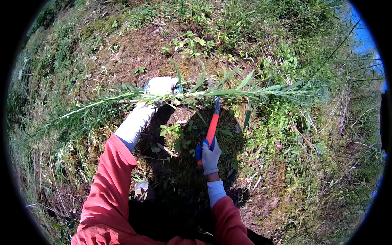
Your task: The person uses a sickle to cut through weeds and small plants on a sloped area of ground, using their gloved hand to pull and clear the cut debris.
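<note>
My left hand (161, 85), in a white work glove with blue at its edges, closes around a bundle of tall leafy weed stalks (196, 94). The bundle lies crosswise before me, and its leaves hide part of the fingers. A red-handled hand tool (212, 130) is gripped near its lower end by my right hand (211, 154), gloved in white and blue. Its dark metal neck reaches up to the stalks. The tool's head is hidden behind the leaves, so its exact kind cannot be told.
Low broad-leaved plants (173, 131) grow in my shadow below the stalks. Beyond lies brown, mossy ground (131, 52) with dry litter. Taller grass and thin stems (333, 107) stand at the right. A pale rounded thing, perhaps a boot toe (141, 188), shows beside my left sleeve.
</note>
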Demonstrator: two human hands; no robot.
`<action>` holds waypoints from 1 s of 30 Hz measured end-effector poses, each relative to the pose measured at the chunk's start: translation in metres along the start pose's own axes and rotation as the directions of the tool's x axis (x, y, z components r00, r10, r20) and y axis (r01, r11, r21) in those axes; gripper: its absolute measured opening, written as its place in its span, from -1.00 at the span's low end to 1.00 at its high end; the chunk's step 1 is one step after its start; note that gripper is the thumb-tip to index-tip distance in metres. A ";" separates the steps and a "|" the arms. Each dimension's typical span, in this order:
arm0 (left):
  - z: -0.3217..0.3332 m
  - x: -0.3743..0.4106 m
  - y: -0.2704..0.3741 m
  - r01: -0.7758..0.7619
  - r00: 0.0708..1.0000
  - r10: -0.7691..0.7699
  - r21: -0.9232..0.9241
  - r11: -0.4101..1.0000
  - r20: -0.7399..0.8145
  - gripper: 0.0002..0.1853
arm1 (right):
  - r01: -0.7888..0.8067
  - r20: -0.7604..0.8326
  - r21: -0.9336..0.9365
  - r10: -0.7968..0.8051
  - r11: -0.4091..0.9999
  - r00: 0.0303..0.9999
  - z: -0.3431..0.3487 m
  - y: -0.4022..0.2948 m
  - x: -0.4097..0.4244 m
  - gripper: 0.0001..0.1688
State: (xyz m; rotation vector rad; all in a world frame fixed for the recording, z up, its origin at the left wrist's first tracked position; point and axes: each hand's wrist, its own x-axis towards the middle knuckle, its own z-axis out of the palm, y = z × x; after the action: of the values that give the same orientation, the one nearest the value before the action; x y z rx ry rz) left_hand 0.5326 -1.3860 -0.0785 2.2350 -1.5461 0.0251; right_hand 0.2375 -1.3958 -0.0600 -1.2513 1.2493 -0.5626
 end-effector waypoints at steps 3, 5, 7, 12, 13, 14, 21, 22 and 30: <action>0.005 -0.033 -0.009 -0.030 0.999 0.030 -0.002 1.000 0.029 -0.78 | -0.157 0.020 0.088 0.156 0.984 0.988 -0.035 0.046 -0.097 -0.51; 0.007 -0.068 -0.007 0.045 0.973 -0.027 -0.075 0.996 0.230 -0.75 | -0.201 0.030 0.054 0.200 0.978 0.979 -0.043 0.053 -0.099 -0.57; 0.009 -0.113 0.009 -0.029 0.950 0.058 -0.100 0.995 0.307 -0.72 | -0.176 0.029 0.056 0.175 0.983 0.984 -0.057 0.051 -0.090 -0.63; -0.050 -0.157 0.019 -0.245 0.960 0.251 -0.062 0.968 0.127 -0.55 | -0.117 -0.083 0.262 0.143 0.958 0.986 -0.053 0.015 -0.090 -0.61; -0.070 -0.155 0.035 -0.281 0.959 0.282 -0.028 0.959 0.040 -0.50 | -0.091 -0.107 0.288 0.126 0.953 0.986 -0.057 0.011 -0.088 -0.72; -0.098 -0.150 0.052 -0.205 0.976 0.208 -0.050 0.977 0.060 -0.40 | -0.073 -0.118 0.317 0.115 0.946 0.986 -0.057 0.008 -0.085 -0.83; -0.122 -0.055 0.096 -0.011 0.979 -0.019 -0.147 0.989 -0.202 -0.10 | -0.029 -0.049 0.435 0.056 0.900 0.997 -0.038 -0.022 -0.085 -0.69; -0.104 -0.050 0.076 -0.004 1.000 -0.002 -0.192 0.981 -0.030 -0.18 | -0.045 0.007 0.487 0.047 0.872 0.999 -0.024 -0.032 -0.089 -0.61; -0.092 -0.095 0.086 -0.030 0.993 -0.001 -0.275 0.961 -0.114 -0.57 | -0.055 0.237 0.594 -0.109 0.803 0.965 -0.009 -0.105 -0.133 -0.33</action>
State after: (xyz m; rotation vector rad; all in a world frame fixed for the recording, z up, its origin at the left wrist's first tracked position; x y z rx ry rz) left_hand 0.4396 -1.2948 0.0096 1.9689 -1.4108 -0.0563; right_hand 0.2194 -1.3147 0.0880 -0.7701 0.7384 -0.7188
